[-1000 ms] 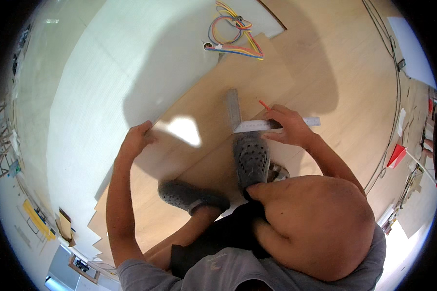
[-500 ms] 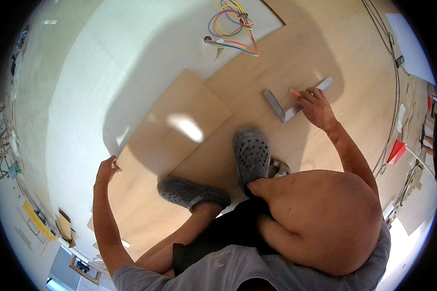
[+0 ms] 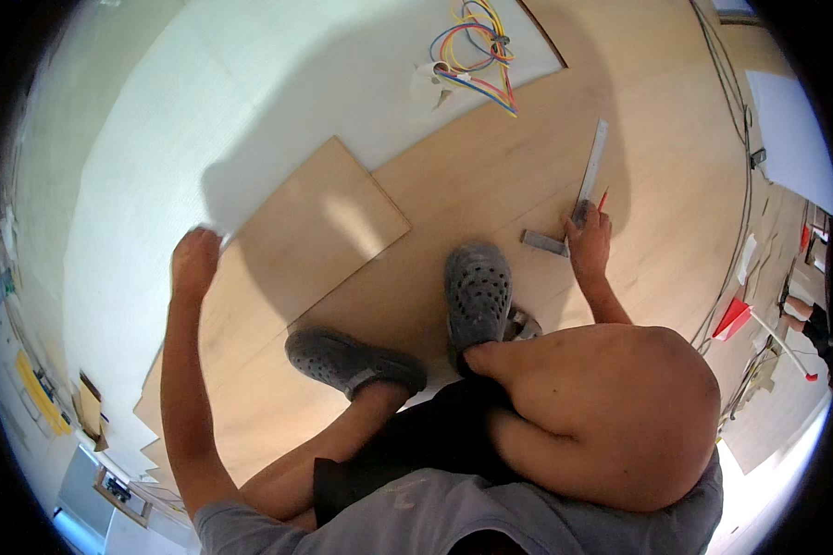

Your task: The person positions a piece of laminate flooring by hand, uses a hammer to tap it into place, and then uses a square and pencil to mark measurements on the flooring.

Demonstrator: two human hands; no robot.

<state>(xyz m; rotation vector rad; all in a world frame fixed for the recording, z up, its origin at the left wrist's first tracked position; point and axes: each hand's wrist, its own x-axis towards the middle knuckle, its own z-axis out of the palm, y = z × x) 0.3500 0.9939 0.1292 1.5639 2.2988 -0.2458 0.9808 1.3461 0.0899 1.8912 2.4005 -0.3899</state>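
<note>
My left hand is closed at the long edge of a loose plywood board; what its fingertips hold is hidden, with a whitish blur beside them. My right hand grips a metal try square, long blade pointing away from me, and a thin red pencil. The square lies on the plywood flooring right of my grey clogs. The board lies over that flooring, beside a pale white floor area.
Looped colored wires come from a hole at the top. Dark cables run along the right, beside a red-and-white object. A person's legs show at the far right. Yellow strips and scraps lie far left.
The board has shifted down-left, away from the wires. My right hand moved right, and the square turned so its long blade points away from me. My left hand moved left.
</note>
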